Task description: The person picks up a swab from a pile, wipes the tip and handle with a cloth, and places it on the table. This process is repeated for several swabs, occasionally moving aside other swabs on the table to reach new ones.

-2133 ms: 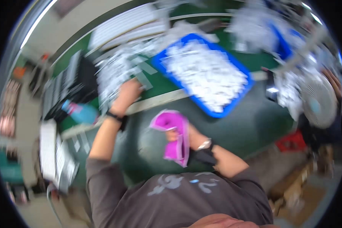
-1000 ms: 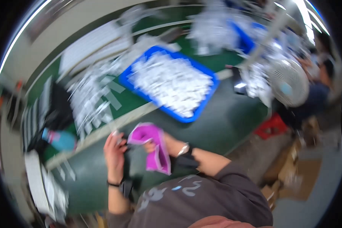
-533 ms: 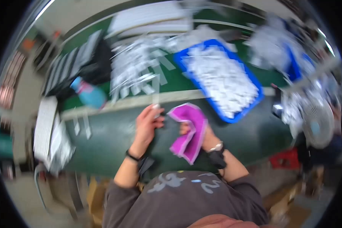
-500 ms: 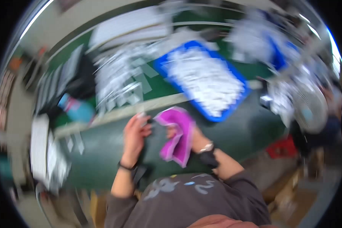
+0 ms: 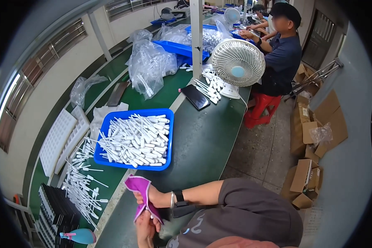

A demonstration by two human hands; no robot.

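Note:
My right hand [image 5: 156, 196], wearing a bracelet and a black band at the wrist, is closed on a purple cloth [image 5: 140, 184] with a pale edge. The cloth is folded and hangs down beside the fingers. Just below, my left hand [image 5: 145, 228] is closed at the cloth's lower end, where a small white piece shows at its fingertips; most of that piece is hidden. Beyond my hands a blue tray [image 5: 172, 142] is heaped with white plastic parts [image 5: 142, 142] that have thin stems and thicker heads.
More stemmed parts [image 5: 83, 188] lie left of the tray, near black racks [image 5: 53, 211] and a light-blue spray bottle [image 5: 82, 236]. A phone [image 5: 195, 97], a fan [image 5: 238, 63] and a post [image 5: 196, 39] stand further along. A person [image 5: 283, 53] sits on a red stool [image 5: 261, 109]; cardboard boxes [image 5: 304, 177] line the floor.
The view has swung to the right. My left hand, apart from the cloth before, is now against its lower end. My right hand still holds the cloth.

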